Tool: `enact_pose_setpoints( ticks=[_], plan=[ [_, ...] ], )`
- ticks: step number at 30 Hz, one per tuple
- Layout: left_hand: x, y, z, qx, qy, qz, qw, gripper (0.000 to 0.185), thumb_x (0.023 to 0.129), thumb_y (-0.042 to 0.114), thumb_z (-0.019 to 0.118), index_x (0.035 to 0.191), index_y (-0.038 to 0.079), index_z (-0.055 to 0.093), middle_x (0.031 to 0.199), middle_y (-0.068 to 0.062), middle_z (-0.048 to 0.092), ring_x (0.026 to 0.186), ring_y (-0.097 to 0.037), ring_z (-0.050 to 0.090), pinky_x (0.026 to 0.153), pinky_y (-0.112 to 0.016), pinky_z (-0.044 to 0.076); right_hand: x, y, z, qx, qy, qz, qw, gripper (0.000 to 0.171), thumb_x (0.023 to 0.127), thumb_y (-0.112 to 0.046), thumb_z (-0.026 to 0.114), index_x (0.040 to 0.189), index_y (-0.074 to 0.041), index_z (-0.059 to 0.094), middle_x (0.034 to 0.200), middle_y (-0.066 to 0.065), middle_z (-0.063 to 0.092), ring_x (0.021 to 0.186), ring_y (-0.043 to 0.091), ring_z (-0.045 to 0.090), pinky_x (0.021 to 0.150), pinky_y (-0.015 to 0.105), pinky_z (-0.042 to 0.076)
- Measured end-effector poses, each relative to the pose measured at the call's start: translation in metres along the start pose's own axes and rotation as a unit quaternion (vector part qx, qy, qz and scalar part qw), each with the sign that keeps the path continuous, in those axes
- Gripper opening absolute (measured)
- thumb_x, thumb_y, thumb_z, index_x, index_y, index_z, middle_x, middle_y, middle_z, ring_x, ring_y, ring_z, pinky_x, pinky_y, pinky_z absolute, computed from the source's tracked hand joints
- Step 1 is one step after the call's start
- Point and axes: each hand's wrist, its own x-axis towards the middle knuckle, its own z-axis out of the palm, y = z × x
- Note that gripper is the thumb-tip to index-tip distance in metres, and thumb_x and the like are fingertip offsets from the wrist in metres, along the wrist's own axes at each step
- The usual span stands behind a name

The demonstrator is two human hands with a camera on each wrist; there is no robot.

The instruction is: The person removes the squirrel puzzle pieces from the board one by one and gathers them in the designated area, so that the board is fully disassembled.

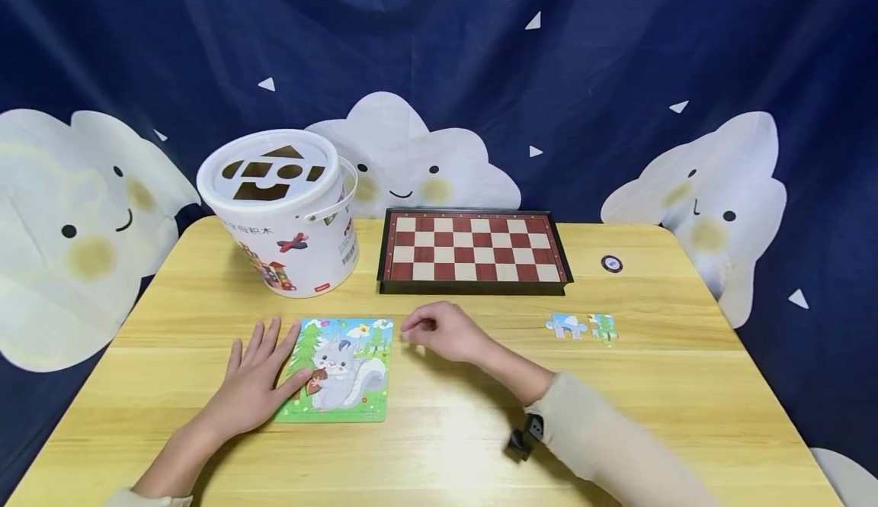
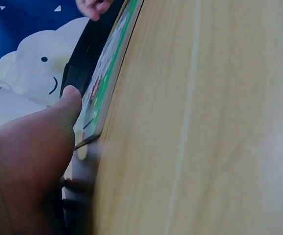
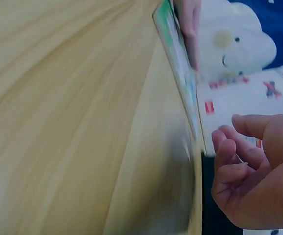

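A jigsaw puzzle (image 1: 346, 377) with a grey squirrel holding a nut lies flat on the table. My left hand (image 1: 255, 385) rests along its left edge, fingers straight and the thumb reaching over the picture. In the left wrist view, the thumb of my left hand (image 2: 33, 156) lies by the puzzle's (image 2: 102, 93) edge. Just off the upper right corner of the puzzle hovers my right hand (image 1: 446, 332), its fingers loosely curled. The right wrist view shows the thumb of my right hand (image 3: 258, 171) apart from the bent fingers, with nothing clearly held.
Two loose puzzle pieces, one mostly blue (image 1: 567, 327) and one green (image 1: 604, 327), lie at the right. Behind the puzzle stand a white bucket (image 1: 302, 240) with a shape-cutout lid and a red-and-white chessboard (image 1: 473, 249). A round dark chip (image 1: 612, 264) lies farther right.
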Motion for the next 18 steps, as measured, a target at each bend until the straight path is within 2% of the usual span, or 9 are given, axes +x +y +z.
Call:
enact_pose_setpoints(
  ticks=[5,10,18],
  plan=[
    [-0.001,0.001,0.002,0.007,0.0,0.004,1.0,0.079,0.104,0.049,0.053,0.164,0.013,0.019,0.165,-0.032,0.006,0.151,-0.054,-0.002,0.115,-0.068,-0.015,0.02,-0.015,0.026,-0.007,-0.006,-0.011,1.0,0.011,0.096,-0.011,0.07,0.103,-0.007,0.078,0.087,-0.006,0.071,0.071,0.006,0.055,0.065,0.02,0.047],
    [-0.001,0.003,0.003,0.02,-0.004,0.001,0.9998,0.078,0.104,0.051,0.052,0.164,0.013,0.02,0.165,-0.032,0.005,0.15,-0.055,-0.002,0.114,-0.069,-0.015,0.035,-0.028,0.043,-0.009,-0.014,-0.023,1.0,0.01,0.096,-0.01,0.07,0.1,-0.007,0.078,0.088,-0.005,0.071,0.072,0.004,0.054,0.067,0.019,0.046],
    [0.0,0.001,0.008,0.045,0.009,-0.001,0.999,0.081,0.102,0.054,0.054,0.164,0.016,0.02,0.166,-0.031,0.006,0.151,-0.053,0.0,0.115,-0.069,-0.014,0.053,-0.035,0.065,-0.001,-0.019,0.008,1.0,0.009,0.095,-0.009,0.071,0.1,-0.007,0.079,0.082,-0.007,0.068,0.068,0.003,0.054,0.063,0.017,0.046]
  ],
)
